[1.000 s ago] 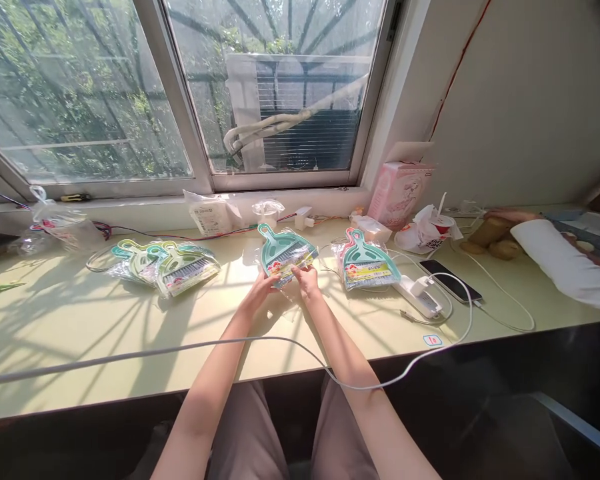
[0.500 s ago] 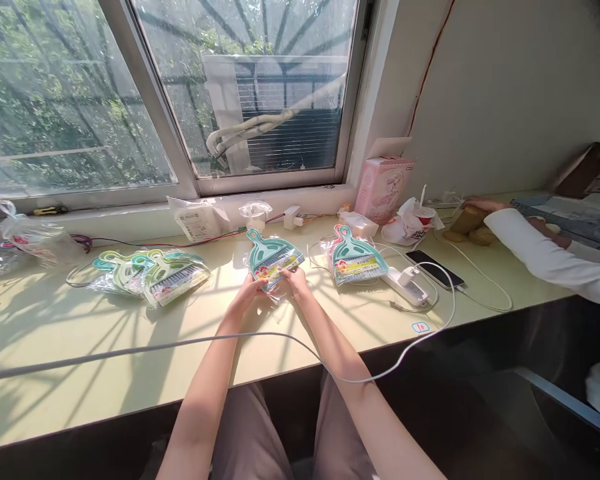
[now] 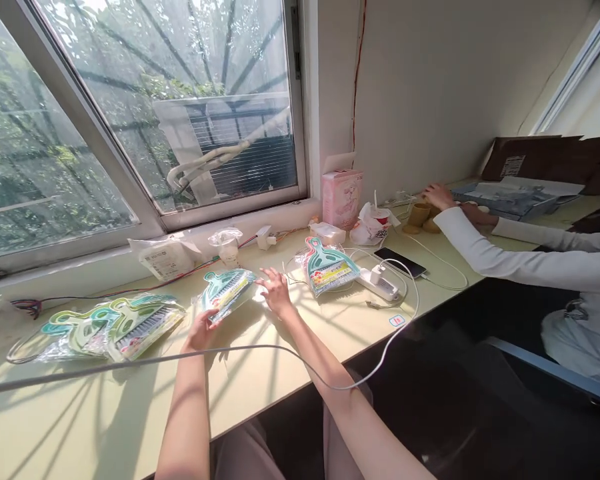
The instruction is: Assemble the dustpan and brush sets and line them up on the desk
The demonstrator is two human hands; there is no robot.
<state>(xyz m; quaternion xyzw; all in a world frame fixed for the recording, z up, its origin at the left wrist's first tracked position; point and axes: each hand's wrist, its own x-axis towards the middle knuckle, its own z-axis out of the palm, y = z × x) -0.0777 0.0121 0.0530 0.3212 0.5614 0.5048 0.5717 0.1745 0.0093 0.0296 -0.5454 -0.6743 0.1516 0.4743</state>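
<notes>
My left hand (image 3: 201,329) grips the lower left edge of a teal dustpan-and-brush set (image 3: 225,292) in clear plastic, which is tilted over the table. Close to its right edge is my right hand (image 3: 276,291), fingers spread, holding nothing. Several wrapped green and teal sets (image 3: 137,325) lie overlapping at the left. On the right lies a stack of wrapped sets, a teal one (image 3: 330,267) on top and a pink one showing beneath.
A power strip (image 3: 377,285), a phone (image 3: 400,263) and a pink box (image 3: 342,199) are to the right. A white cable (image 3: 380,365) hangs across my forearms. Another person's sleeves (image 3: 505,263) reach over the table's far right.
The view has turned right. My right hand has let go of the teal set and opened beside it; my left hand still holds the set, now tilted differently.
</notes>
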